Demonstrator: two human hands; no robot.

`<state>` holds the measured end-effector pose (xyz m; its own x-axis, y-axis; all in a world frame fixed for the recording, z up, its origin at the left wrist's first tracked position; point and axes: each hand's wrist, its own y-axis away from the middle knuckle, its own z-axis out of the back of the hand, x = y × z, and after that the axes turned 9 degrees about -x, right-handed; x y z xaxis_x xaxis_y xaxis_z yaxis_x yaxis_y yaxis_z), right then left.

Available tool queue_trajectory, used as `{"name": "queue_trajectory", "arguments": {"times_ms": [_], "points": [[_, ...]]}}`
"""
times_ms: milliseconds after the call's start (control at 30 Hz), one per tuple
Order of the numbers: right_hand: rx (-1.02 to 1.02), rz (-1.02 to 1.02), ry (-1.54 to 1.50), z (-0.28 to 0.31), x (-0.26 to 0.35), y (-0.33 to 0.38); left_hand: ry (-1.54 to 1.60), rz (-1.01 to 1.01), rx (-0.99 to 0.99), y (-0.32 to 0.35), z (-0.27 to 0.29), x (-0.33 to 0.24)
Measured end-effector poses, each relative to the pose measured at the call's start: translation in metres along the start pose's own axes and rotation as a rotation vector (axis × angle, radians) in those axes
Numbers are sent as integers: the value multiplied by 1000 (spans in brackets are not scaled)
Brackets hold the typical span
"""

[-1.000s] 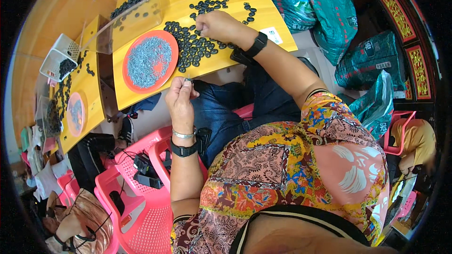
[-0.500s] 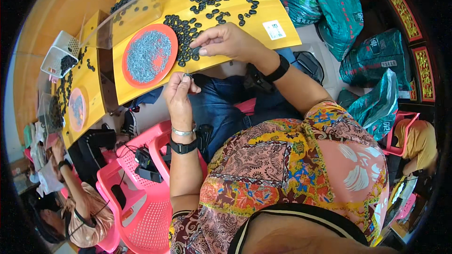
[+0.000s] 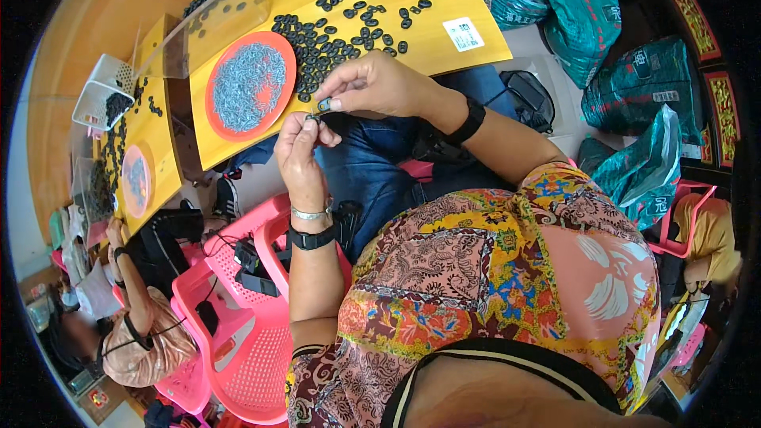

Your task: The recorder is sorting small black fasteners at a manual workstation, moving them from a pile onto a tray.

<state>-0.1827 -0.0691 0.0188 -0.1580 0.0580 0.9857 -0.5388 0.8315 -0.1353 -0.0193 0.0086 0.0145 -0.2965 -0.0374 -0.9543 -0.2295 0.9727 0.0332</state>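
At the bottom of the frame lies the person's patterned, many-coloured blouse (image 3: 507,285), and from it both forearms rise toward the middle. The left hand (image 3: 304,150), wearing a black wristband and a silver bangle, is closed with its fingertips pinched on something very small and dark; what exactly it pinches is too small to tell. Just above and right of it, the right hand (image 3: 380,85), with a black watch at the wrist, pinches a small black oval plastic piece (image 3: 323,105) between thumb and forefinger. The two sets of fingertips meet at that piece, just off the near edge of the yellow wooden tabletop (image 3: 444,0).

Left of the hands, in the lower left, stands a pink plastic chair (image 3: 246,333). On the table just beyond the hands sits a round orange tray of small silver metal parts (image 3: 250,85), and beside it, to the right and upward, a scattered heap of matching black oval pieces (image 3: 349,24). Green plastic sacks (image 3: 587,8) fill the upper right.
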Motion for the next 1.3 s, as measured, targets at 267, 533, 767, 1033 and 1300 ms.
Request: {"name": "queue_trajectory", "arguments": {"times_ms": [267,533,767,1033,1300], "points": [[189,0,-210,0,-11,-2,131,68,40,-2,2,2],[54,-138,-132,4,-15,-5,168,91,89,-3,1,4],[0,-181,-330,8,-25,-8,36,92,14,-3,0,5],[-29,-211,-321,8,-25,-8,-70,85,5,-4,3,9],[-23,-225,-256,7,-23,-8,-158,72,-3,-5,4,12]]}}
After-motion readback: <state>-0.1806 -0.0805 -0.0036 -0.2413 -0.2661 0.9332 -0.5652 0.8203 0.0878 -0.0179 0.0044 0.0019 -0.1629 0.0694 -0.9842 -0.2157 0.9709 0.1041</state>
